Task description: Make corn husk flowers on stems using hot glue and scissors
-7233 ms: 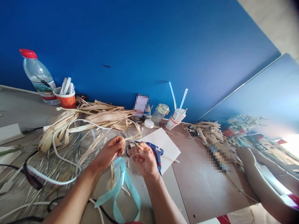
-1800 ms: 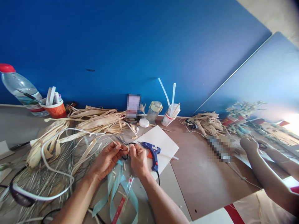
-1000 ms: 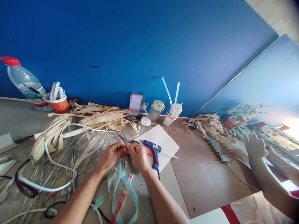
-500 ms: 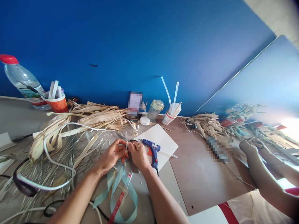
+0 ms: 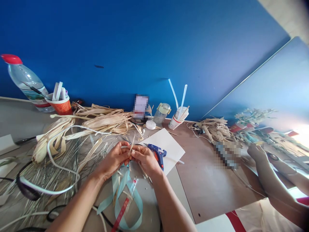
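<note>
My left hand (image 5: 117, 157) pinches a thin pale strip of dried husk (image 5: 131, 147) between thumb and fingers. Against it, my right hand (image 5: 144, 157) grips the same strip, its thumb near the left thumb. The strip's tip sticks up above the fingertips; its lower part is hidden by the hands. Below them lies a light blue ribbon (image 5: 138, 206) in loops, with a red and clear stick-like packet (image 5: 122, 212) across it. Just right of my right hand, a blue glue gun (image 5: 158, 151) rests on a white sheet (image 5: 172, 151).
Dried husks (image 5: 108, 120) and a white cable (image 5: 49, 154) spread over the left side. At the back stand a bottle (image 5: 29, 83), a red cup (image 5: 61, 106), a jar (image 5: 161, 115) and a white cup (image 5: 175, 123). Another person's hands and forearms (image 5: 272, 180) are at the right.
My right hand has turned, its fingers now stretched behind the strip with the thumb in front. The strip leans more to the right. At the right, the other person's near hand has shifted slightly.
</note>
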A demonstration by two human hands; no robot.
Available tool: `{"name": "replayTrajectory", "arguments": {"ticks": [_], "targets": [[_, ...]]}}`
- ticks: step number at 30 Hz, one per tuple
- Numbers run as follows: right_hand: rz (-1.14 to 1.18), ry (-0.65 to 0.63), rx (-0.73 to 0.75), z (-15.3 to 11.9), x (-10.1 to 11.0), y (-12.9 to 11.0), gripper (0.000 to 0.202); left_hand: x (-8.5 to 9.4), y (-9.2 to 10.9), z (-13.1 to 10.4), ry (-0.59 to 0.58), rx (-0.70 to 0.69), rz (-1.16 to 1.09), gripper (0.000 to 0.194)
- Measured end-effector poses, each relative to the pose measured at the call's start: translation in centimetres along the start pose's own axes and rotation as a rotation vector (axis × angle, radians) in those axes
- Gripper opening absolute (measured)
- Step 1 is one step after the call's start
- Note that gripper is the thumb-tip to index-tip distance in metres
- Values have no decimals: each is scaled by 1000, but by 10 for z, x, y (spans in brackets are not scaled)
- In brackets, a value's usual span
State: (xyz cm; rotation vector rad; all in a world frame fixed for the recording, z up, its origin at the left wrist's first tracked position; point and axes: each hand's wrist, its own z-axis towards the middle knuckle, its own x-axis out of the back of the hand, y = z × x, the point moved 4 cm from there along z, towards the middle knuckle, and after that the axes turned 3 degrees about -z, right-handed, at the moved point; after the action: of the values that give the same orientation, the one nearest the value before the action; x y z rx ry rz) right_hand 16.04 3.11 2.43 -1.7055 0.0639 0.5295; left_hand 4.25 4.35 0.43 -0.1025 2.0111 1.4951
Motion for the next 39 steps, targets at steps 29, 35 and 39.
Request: {"name": "replayTrajectory", "arguments": {"ticks": [29,35,39], "targets": [[-226,248,10,3,13,9,21,6,-10,4,-45,-44,226,31],[-199,325,120,3,6,2,25,-1,-5,1,26,-17,-4,30],[-201,422,156,0,6,-2,20,-6,-7,1,22,34,-20,30]]}}
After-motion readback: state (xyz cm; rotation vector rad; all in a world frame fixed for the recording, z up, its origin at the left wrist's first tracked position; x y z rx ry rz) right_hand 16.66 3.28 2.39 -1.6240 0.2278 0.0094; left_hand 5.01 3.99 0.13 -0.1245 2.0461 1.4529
